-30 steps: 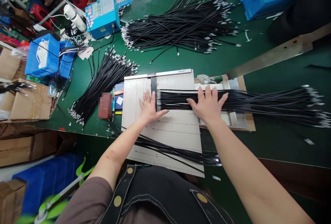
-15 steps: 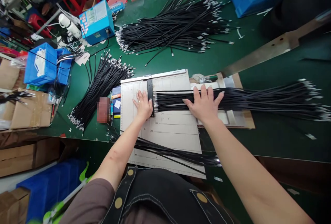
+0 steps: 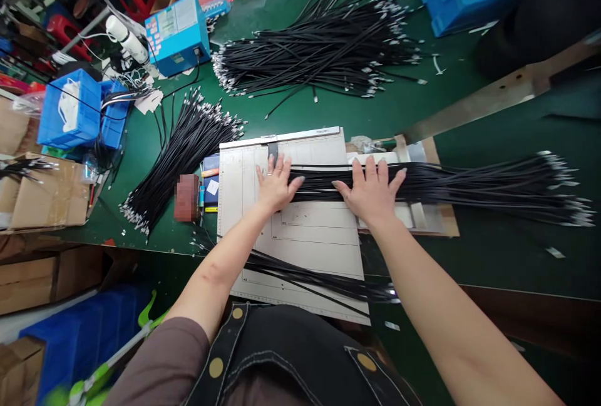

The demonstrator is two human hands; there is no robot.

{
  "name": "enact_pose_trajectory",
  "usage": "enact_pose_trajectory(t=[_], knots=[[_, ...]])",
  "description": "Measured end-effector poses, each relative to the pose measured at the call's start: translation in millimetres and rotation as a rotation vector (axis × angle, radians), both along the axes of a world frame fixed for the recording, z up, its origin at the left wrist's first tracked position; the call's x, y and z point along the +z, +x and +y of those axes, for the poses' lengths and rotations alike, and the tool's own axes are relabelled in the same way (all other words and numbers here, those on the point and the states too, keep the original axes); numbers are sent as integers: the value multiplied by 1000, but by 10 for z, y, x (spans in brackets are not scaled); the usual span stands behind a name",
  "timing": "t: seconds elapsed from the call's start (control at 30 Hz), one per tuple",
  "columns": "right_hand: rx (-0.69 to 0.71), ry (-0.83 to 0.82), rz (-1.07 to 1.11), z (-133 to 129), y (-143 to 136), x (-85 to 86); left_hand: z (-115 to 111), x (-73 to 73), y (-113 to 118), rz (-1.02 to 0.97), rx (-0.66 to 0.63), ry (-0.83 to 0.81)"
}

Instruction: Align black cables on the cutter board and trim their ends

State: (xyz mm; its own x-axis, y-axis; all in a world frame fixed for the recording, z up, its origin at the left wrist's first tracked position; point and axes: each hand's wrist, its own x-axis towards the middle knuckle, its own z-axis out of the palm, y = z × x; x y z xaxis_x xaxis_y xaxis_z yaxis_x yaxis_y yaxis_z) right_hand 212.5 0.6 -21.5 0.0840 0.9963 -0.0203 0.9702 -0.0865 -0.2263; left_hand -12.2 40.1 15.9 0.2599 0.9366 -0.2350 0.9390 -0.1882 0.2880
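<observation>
A row of black cables [image 3: 451, 184] lies side by side across the paper cutter board [image 3: 319, 249] and runs off to the right, silver tips at the far right end. My left hand [image 3: 278, 186] rests flat, fingers spread, over the cables' left ends and the dark stop bar [image 3: 273, 149], hiding both in part. Farther right, my right hand [image 3: 373, 190] presses down on the same cables with spread fingers. The cutter's long metal blade arm [image 3: 479, 99] is raised at the right. A few loose cables [image 3: 310, 274] cross the board nearest my body.
A heap of black cables [image 3: 314, 55] lies at the back of the green table [image 3: 291, 115], another bundle [image 3: 181, 156] at the left. Blue bins [image 3: 70, 109], a blue device [image 3: 176, 37] and a reddish-brown block [image 3: 186, 198] stand around the board.
My left hand has shifted right, from left of the stop bar onto the bar and the cable ends. My right hand stays on the cables.
</observation>
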Motion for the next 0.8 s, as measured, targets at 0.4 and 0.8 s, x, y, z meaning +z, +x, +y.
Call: enact_pose_trajectory(t=[0.4,0.8], knots=[[-67,49,37,109,-105,102,-164,-141,220,151,-39,77],[-368,551,330,582,1110,1959,-123,-89,231,197,-44,75]])
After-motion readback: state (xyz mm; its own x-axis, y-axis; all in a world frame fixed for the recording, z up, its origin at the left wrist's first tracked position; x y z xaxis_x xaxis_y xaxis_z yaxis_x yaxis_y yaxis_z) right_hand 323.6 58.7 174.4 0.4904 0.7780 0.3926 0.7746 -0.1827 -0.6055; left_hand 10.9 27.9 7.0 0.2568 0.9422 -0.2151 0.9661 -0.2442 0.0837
